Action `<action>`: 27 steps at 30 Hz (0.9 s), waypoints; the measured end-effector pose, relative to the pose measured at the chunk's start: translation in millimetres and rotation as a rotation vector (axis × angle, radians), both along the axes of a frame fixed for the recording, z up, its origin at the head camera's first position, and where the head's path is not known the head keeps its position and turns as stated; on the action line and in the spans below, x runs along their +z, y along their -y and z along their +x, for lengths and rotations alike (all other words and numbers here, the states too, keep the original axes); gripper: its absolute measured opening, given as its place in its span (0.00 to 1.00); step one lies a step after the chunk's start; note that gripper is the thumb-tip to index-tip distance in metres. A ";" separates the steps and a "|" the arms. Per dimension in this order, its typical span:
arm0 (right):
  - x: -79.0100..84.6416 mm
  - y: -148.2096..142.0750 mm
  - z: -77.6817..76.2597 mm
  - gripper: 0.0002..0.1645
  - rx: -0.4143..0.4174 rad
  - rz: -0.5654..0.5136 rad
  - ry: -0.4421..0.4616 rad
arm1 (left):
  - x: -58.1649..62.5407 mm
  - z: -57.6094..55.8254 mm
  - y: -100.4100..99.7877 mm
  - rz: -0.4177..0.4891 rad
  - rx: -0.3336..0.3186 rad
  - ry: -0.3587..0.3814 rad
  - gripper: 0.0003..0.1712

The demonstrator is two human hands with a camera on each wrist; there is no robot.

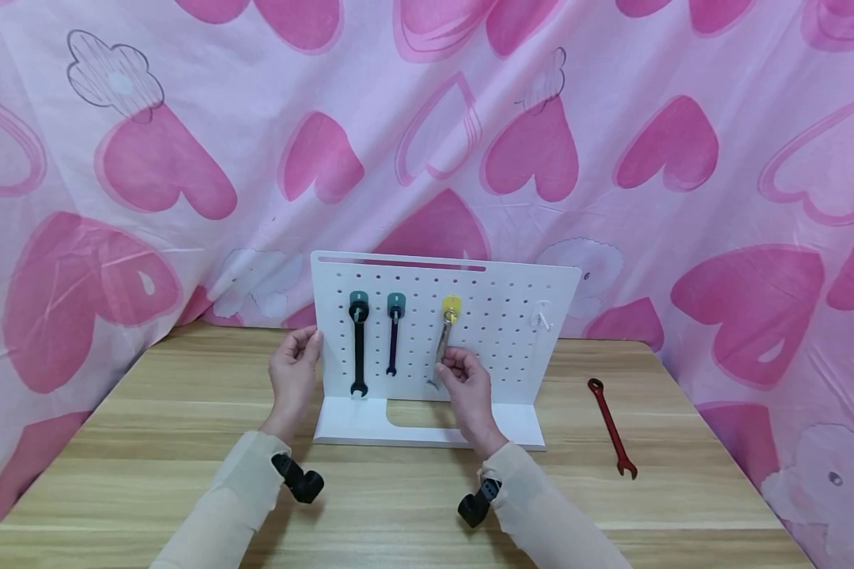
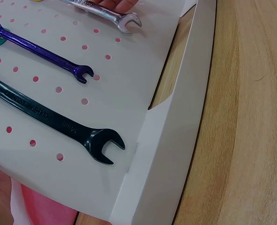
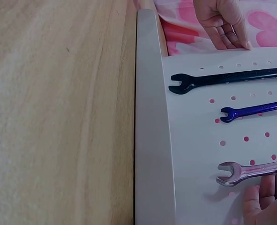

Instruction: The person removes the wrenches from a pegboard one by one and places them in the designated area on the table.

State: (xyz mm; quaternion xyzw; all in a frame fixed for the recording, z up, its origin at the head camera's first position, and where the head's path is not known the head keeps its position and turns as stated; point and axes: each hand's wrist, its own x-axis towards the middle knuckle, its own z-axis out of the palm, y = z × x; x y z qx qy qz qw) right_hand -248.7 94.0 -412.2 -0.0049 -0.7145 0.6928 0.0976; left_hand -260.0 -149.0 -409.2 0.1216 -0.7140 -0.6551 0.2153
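A white pegboard [image 1: 413, 340] stands upright on its base. My left hand [image 1: 293, 379] grips the board's left edge between thumb and fingers. With the right hand [image 1: 468, 393] I pinch the shaft of a silver combination wrench [image 3: 255, 171], its open end pointing down and its upper end at the yellow hook [image 1: 452, 303]. Further left, a large black wrench [image 1: 359, 352] and a smaller dark purple-blue wrench [image 2: 42, 50] hang from green hooks.
A white hook [image 1: 541, 315] with nothing on it is fixed at the board's right side. On the wooden table [image 1: 149, 466], right of the board, lies a red wrench [image 1: 614, 431]. A pink heart-patterned cloth [image 1: 427, 142] hangs behind.
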 end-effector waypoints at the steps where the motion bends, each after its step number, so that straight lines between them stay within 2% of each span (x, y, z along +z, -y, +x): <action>1: 0.1 -0.1 -0.1 0.15 -0.005 0.007 0.005 | 0.0 0.0 -0.1 0.001 0.000 0.001 0.20; 27: -2.0 -0.4 0.7 0.11 -0.012 0.035 0.013 | 0.9 2.1 -0.4 0.008 -0.002 0.000 0.19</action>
